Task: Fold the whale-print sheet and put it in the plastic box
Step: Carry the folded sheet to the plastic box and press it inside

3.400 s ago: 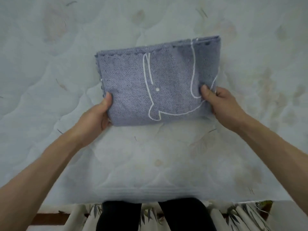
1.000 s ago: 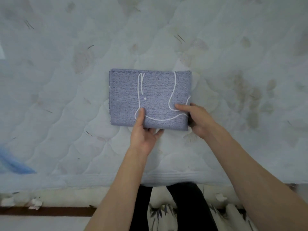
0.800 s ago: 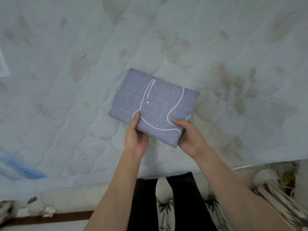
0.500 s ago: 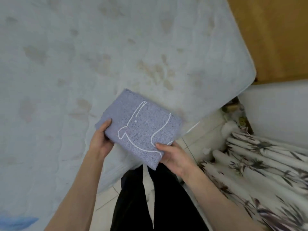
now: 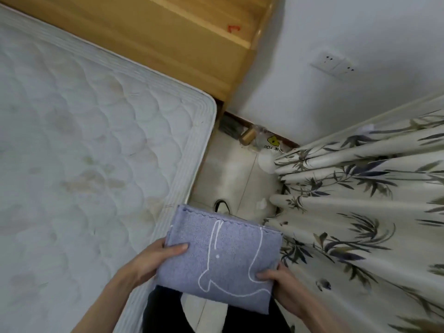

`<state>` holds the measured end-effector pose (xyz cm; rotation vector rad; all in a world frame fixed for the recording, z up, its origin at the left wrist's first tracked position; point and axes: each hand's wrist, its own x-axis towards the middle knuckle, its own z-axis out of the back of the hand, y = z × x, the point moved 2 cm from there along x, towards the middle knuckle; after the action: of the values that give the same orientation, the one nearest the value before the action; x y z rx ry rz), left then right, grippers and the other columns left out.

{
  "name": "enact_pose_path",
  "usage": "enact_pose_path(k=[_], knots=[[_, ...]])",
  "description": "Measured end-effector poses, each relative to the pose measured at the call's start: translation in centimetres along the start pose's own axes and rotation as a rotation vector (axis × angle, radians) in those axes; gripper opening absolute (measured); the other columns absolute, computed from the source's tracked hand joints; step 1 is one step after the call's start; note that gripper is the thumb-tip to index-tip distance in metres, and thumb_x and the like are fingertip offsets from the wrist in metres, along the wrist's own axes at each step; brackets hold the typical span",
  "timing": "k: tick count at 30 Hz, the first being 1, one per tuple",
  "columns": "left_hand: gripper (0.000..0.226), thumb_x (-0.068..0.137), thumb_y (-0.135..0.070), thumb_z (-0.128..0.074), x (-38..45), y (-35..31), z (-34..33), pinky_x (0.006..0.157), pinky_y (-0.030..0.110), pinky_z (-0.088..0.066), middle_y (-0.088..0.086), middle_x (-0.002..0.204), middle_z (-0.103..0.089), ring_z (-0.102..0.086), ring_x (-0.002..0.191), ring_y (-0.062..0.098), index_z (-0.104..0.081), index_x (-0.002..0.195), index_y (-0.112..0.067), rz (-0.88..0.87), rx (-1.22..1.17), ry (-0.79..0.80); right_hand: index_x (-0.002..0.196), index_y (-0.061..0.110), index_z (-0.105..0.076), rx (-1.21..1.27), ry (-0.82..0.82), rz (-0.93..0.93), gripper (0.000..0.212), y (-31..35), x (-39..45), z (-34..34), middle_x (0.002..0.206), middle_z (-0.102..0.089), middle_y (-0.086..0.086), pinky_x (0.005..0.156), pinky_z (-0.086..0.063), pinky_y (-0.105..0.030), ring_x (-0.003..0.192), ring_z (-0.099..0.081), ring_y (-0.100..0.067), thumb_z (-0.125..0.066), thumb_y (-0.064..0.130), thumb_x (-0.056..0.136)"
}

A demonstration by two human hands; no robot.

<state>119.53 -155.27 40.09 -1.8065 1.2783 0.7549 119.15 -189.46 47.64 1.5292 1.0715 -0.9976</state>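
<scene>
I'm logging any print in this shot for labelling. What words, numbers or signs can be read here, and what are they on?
"YOU": upside-down letters on the clear plastic bag on the floor by the wall; the rest of that line is cut off.
Yellow badge on the same bag: too blurred to read.
Red mark on the wooden bed frame: a bracket shape, not legible text.
Sheet: white whale outline only, no words.

**Folded sheet lifted off the mattress**

The whale-print sheet (image 5: 223,258), earlier lying flat on the mattress (image 5: 91,164), is now carried by the left hand (image 5: 153,260) and right hand (image 5: 281,284) past its right edge, above the floor (image 5: 230,179).
</scene>
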Motion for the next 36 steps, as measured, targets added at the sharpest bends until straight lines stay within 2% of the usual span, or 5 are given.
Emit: enact_pose_path(k=[5,9,17,28,36], knots=[[0.058,0.077,-0.037,-0.09,0.6,-4.0,-6.7,0.087,0.038,-0.06,0.021,0.126,-0.07,-0.069,0.115,0.037,-0.072,0.123,-0.006,-0.109,-0.107,-0.184,0.137,0.006,-0.057,0.035,0.029,0.055,0.05,7.5,0.6,2.8,0.133,-0.064,-0.02,0.093,-0.056,-0.048,0.121,-0.062,-0.039,-0.071,0.026,0.094],[0.072,0.069,-0.042,-0.093,-4.2,-4.3,-8.6,0.082,0.035,-0.061,0.017,0.122,-0.073,-0.072,0.111,0.032,-0.068,0.125,-0.005,-0.259,-0.275,-0.357,0.133,0.008,-0.061,-0.207,0.075,0.11,0.052,13.5,0.5,-0.9,0.128,-0.068,-0.017,0.103,-0.049,-0.058,0.117,-0.066,-0.037,-0.074,0.034,0.09],[0.075,0.066,-0.042,-0.092,-17.3,11.0,-12.2,0.085,0.038,-0.062,0.016,0.123,-0.073,-0.071,0.111,0.034,-0.065,0.126,-0.006,-0.569,-0.789,-0.633,0.123,0.009,-0.065,-0.829,0.466,0.083,0.051,12.9,-4.1,-15.7,0.118,-0.073,-0.013,0.076,-0.061,-0.035,0.105,-0.072,-0.029,-0.078,0.036,0.082],[0.049,0.06,-0.023,-0.091,-27.2,47.0,-21.7,0.081,0.046,-0.061,0.02,0.117,-0.073,-0.073,0.102,0.035,-0.08,0.105,-0.006,-1.016,-1.541,-0.716,0.121,0.003,-0.067,-1.57,0.889,-0.043,0.064,-19.5,-15.4,-28.2,0.115,-0.073,-0.019,0.081,-0.06,-0.039,0.102,-0.072,-0.034,-0.083,0.043,0.075],[0.046,0.079,-0.023,-0.079,-32.3,68.6,-25.8,0.094,0.049,-0.058,0.023,0.136,-0.064,-0.067,0.116,0.039,-0.074,0.121,-0.007,-1.225,-1.846,-0.752,0.118,0.003,-0.068,-1.857,0.986,-0.2,0.054,-45.1,-22.6,-31.1,0.112,-0.074,-0.019,0.074,-0.06,-0.034,0.095,-0.074,-0.031,-0.08,0.038,0.079]])
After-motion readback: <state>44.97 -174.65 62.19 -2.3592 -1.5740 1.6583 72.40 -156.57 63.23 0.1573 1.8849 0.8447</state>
